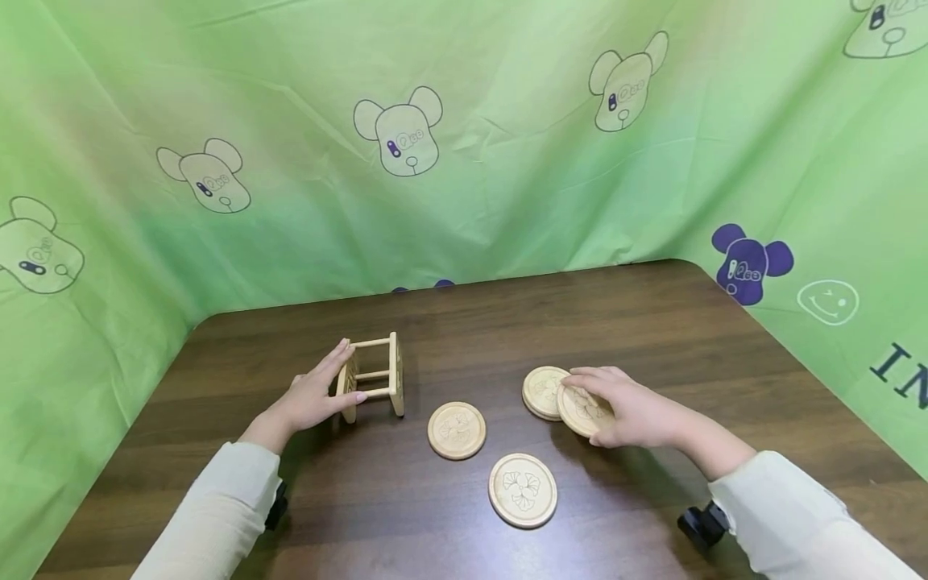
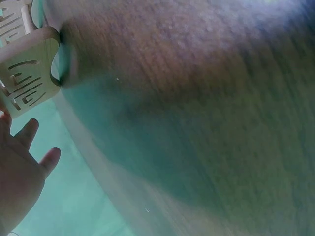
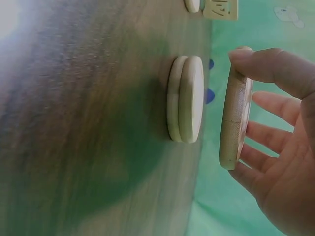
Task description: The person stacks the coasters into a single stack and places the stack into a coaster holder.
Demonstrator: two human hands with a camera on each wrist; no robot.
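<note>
My left hand [image 1: 312, 397] grips the left end panel of a small wooden coaster holder [image 1: 395, 374], thumb at the near edge and fingers toward the far edge. Carved slots show on that panel in the left wrist view, where two fingers stick out past it. With my right hand [image 1: 638, 407] I hold a round wooden coaster [image 1: 580, 409] by its rim, raised off the table and slightly tilted. Just left of it lies a stack of two coasters [image 3: 186, 98], partly overlapped by the held one in the head view.
Two more round coasters lie flat between the hands: one coaster [image 1: 457, 431] nearer the holder, another coaster [image 1: 523, 490] closer to me, with a leaf-like engraving. All stand on a dark wooden table [image 1: 464, 330]. Green printed cloth [image 1: 507, 201] hangs behind and around it.
</note>
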